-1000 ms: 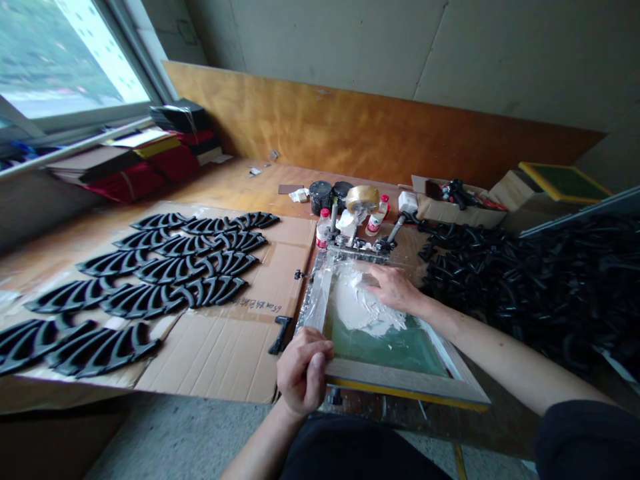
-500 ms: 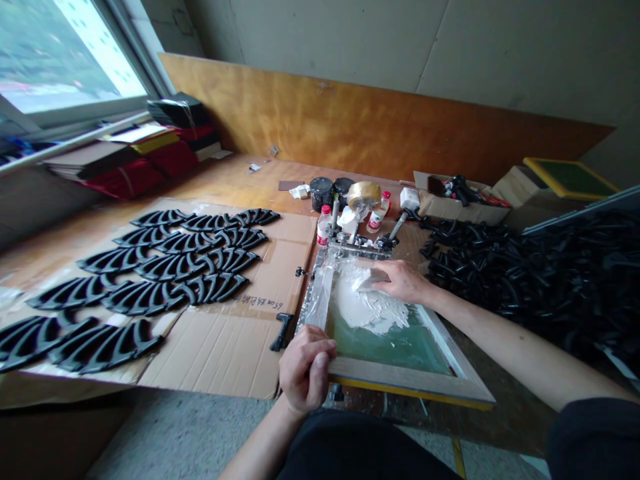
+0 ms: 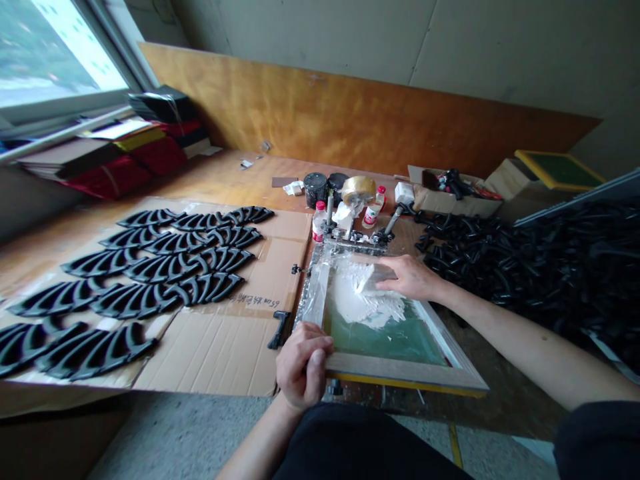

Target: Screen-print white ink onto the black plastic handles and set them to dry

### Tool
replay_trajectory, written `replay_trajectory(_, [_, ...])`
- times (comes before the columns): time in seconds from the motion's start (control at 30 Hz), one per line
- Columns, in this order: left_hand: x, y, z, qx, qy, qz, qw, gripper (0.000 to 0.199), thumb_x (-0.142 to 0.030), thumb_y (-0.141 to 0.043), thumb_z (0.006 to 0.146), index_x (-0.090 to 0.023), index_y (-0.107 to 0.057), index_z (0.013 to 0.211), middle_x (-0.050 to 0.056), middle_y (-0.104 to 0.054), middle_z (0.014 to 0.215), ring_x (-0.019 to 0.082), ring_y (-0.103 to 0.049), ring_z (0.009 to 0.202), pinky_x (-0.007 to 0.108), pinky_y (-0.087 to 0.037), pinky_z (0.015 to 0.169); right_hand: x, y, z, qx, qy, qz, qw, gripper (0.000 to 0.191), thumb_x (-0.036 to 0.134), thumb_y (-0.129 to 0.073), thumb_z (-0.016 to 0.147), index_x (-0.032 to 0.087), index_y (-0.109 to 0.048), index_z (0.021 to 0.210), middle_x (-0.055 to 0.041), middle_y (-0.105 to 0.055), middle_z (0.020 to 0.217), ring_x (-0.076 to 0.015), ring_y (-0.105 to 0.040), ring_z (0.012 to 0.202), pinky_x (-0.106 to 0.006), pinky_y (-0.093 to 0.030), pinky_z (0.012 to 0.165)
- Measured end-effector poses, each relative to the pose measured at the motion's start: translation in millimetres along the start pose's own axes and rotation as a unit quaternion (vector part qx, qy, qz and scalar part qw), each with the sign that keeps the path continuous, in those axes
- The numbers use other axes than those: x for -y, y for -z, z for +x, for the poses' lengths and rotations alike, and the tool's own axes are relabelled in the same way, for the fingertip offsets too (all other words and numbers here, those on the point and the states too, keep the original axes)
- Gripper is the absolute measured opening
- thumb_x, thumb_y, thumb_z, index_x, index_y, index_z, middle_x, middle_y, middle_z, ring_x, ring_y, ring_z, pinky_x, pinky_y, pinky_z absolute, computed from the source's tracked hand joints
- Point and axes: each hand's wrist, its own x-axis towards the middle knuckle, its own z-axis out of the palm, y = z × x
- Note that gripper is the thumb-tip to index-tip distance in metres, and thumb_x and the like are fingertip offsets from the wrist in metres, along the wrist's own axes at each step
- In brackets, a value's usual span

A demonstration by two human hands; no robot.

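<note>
Where ridged white paste (image 3: 350, 300) overlies smooth green mesh (image 3: 375, 348), a pale, block-like scraper (image 3: 370, 277) sits

The left hand (image 3: 303, 367) curls closed round the flat wooden frame (image 3: 400, 371) at its near-left corner. The right hand (image 3: 414, 277), reaching forward, keeps its fingers shut on the scraper, one extended along its top.

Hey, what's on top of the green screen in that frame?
White paste covers much of the green screen; the right hand holds a pale tool there. The surface beneath the paste is hidden.

A workshop: black parts (image 3: 525, 267) (heaped) beside a paste-smeared screen (image 3: 375, 345).
</note>
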Motion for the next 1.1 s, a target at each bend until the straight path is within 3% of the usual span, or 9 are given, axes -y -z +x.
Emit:
replay_trajectory(0.1, [0.1,-0.1,-0.2,0.002,-0.003,-0.009,1.0,0.022,-0.01,-0.044,0.09,-0.012,-0.063,0.1,0.004,-0.06,0.07,0.014,-0.056,0.063,0.033,-0.049,0.061,1.4,4.9,-3.3,0.0,0.01,-0.005,1.0,0.025,0.033,-0.07,0.077,0.022,-0.069,0.1,-0.003,-0.073,0.09,-0.0219,-0.066,0.082,-0.027,-0.041,0.067])
replay_trajectory(0.37, [-1.0,-0.4,0.7,-0.004,0.001,-0.005,1.0,0.022,-0.009,-0.044,0.089,-0.012,-0.063,0.1,0.004,-0.06,0.07,0.014,-0.056,0.064,0.034,-0.048,0.061,4.9,-20.1,-5.7,-0.062,0.015,-0.064,0.996,0.016,0.034,-0.065,0.084,0.024,-0.065,0.096,-0.0037,-0.071,0.1,-0.0221,-0.065,0.088,-0.03,-0.043,0.072])
replay_trajectory(0.53, [-1.5,-2.2,2.2,-0.01,-0.005,-0.011,1.0,0.022,-0.008,-0.043,0.09,-0.01,-0.063,0.1,0.004,-0.059,0.07,0.013,-0.055,0.064,0.034,-0.048,0.061,3.3,-19.0,-16.9,-0.072,0.041,-0.046,0.996,0.015,0.032,-0.069,0.082,0.022,-0.063,0.09,-0.0027,-0.071,0.089,-0.0209,-0.065,0.081,-0.029,-0.042,0.068])
replay_trajectory(0.7, [-2.4,-1.1,-0.4,-0.012,0.004,-0.006,1.0,0.023,-0.007,-0.043,0.09,-0.01,-0.064,0.1,0.004,-0.059,0.07,0.013,-0.056,0.065,0.033,-0.047,0.062,-1.9,-30.1,-7.6,-0.096,0.055,-0.034,0.993,0.011,0.028,-0.068,0.082,0.023,-0.063,0.091,-0.0027,-0.071,0.094,-0.0206,-0.065,0.084,-0.029,-0.044,0.069])
replay_trajectory(0.8, [-2.2,1.2,-1.9,0.003,0.007,-0.012,1.0,0.023,-0.006,-0.044,0.089,-0.01,-0.063,0.101,0.004,-0.06,0.072,0.013,-0.055,0.066,0.034,-0.047,0.063,-9.1,-21.1,-9.3,-0.097,0.043,-0.003,0.994,0.013,0.029,-0.07,0.08,0.024,-0.065,0.091,-0.001,-0.07,0.091,-0.0198,-0.064,0.081,-0.029,-0.043,0.068])
replay_trajectory(0.9, [-1.7,1.7,-2.4,0.009,0.006,-0.014,1.0,0.024,-0.006,-0.044,0.088,-0.009,-0.063,0.102,0.004,-0.06,0.073,0.014,-0.056,0.066,0.035,-0.048,0.064,-20.7,-13.3,-16.9,-0.059,0.062,0.064,0.994,0.013,0.029,-0.072,0.078,0.024,-0.066,0.088,0.0011,-0.069,0.084,-0.0183,-0.064,0.077,-0.027,-0.042,0.067])
replay_trajectory(1.0, [-1.4,0.7,-1.6,0.003,0.009,-0.011,1.0,0.024,-0.005,-0.043,0.088,-0.009,-0.063,0.102,0.004,-0.06,0.072,0.014,-0.056,0.066,0.034,-0.047,0.064,-29.6,-22.2,-13.0,-0.038,0.077,0.145,0.986,0.011,0.029,-0.071,0.079,0.022,-0.066,0.086,0.0014,-0.068,0.082,-0.0167,-0.062,0.075,-0.026,-0.043,0.067])
replay_trajectory(1.1, [-1.6,1.0,0.2,0.006,0.007,-0.013,1.0,0.024,-0.005,-0.043,0.088,-0.009,-0.063,0.102,0.004,-0.059,0.072,0.013,-0.055,0.066,0.034,-0.047,0.064,-31.6,-36.7,4.6,-0.079,0.075,0.179,0.978,0.012,0.03,-0.071,0.079,0.021,-0.066,0.086,0.0,-0.068,0.086,-0.0159,-0.061,0.077,-0.026,-0.043,0.069])
